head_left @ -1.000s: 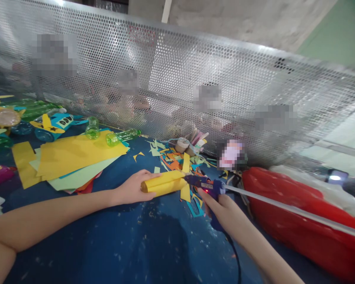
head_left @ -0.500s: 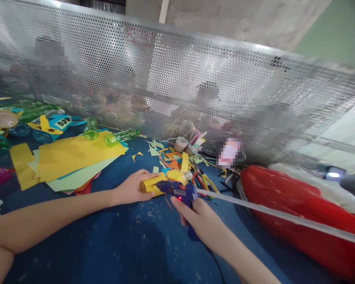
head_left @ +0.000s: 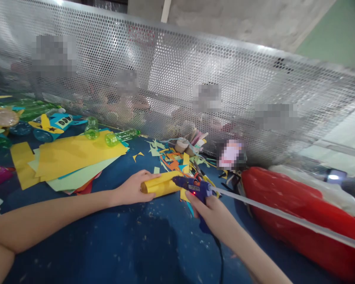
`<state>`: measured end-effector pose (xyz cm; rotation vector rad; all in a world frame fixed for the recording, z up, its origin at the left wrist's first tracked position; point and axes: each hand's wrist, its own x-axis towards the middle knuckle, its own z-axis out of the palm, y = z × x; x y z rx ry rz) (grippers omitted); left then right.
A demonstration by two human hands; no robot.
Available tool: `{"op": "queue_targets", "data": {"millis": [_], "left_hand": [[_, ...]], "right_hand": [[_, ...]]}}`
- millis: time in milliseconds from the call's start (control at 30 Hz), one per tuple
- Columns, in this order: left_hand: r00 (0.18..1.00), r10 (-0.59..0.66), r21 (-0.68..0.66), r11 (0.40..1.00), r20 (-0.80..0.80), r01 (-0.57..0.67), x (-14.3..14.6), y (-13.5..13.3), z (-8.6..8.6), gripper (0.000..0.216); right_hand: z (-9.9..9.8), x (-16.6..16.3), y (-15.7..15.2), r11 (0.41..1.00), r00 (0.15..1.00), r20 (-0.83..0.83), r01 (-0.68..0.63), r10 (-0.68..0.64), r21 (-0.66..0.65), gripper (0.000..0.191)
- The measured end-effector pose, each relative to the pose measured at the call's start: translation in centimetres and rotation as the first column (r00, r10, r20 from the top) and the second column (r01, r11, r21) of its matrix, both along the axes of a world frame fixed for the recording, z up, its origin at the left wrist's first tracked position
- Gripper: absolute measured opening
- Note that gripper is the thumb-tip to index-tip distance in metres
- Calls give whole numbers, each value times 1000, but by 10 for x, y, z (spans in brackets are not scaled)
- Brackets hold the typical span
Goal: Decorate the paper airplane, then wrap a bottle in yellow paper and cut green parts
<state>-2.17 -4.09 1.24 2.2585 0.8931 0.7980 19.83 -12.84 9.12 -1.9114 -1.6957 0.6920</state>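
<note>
My left hand [head_left: 132, 188] grips the left end of a yellow paper-wrapped roll [head_left: 161, 184] lying on the blue table [head_left: 130, 244]. My right hand [head_left: 214, 211] holds a blue glue gun [head_left: 195, 187] with a red light lit, and a long white glue stick [head_left: 284, 215] trails out of its back to the right. The gun's nozzle points left and sits against the right part of the roll. A yellow paper strip crosses the roll near the nozzle.
Stacked yellow and green paper sheets [head_left: 73, 157] lie at the left, with green plastic bottles [head_left: 122, 136] and a blue-and-yellow bottle plane [head_left: 51, 124] behind. Paper scraps [head_left: 177, 156] litter the middle. A red bag [head_left: 298, 217] fills the right. A perforated metal screen [head_left: 177, 86] walls the back.
The glue gun first moved left along the roll, then came back right toward its right part. My left hand stayed on the roll.
</note>
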Motion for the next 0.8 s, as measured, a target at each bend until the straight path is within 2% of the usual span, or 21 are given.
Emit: {"op": "queue_targets", "data": {"millis": [167, 333, 500, 800], "left_hand": [[1000, -12, -2, 1000, -8, 12, -1, 1, 0, 60], [1000, -14, -3, 1000, -6, 14, -1, 2, -1, 60], [1000, 2, -15, 1000, -23, -2, 0, 2, -2, 62], [997, -58, 46, 997, 53, 55, -1, 4, -6, 58]], "right_hand": [[-1, 18, 5, 999, 998, 49, 49, -49, -2, 49], [-4, 23, 8, 999, 998, 43, 41, -41, -9, 51], [-1, 7, 5, 999, 999, 32, 14, -13, -34, 50], [-1, -29, -6, 987, 982, -142, -134, 121, -87, 34]]}}
